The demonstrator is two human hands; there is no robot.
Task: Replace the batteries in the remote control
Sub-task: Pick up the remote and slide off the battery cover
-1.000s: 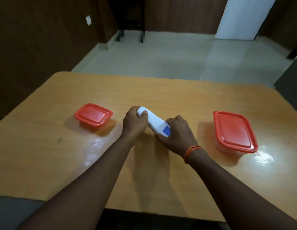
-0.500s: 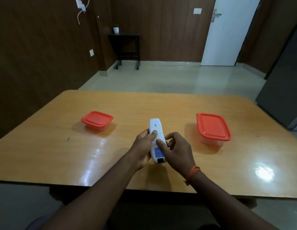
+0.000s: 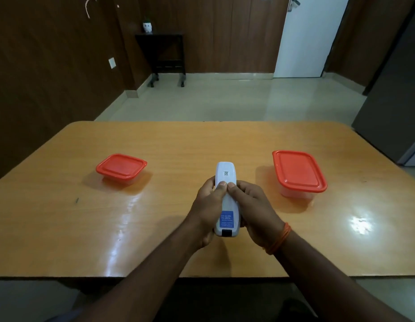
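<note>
Left hand (image 3: 207, 205) and right hand (image 3: 253, 209) both grasp the white plastic remote control (image 3: 225, 201), back side up, thumbs meeting on it, above the glossy orange wooden table (image 3: 155, 228), between two red-lidded containers (image 3: 121, 168).

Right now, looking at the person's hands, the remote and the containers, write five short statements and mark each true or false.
1. Both hands, left hand and right hand, grip the white remote control. True.
2. The remote's buttons face up. False: its back, with a blue label, faces up.
3. Both red-lidded containers are closed. True.
4. Loose batteries lie on the wooden table. False: none visible.
5. The larger container sits on the left. False: right.
</note>
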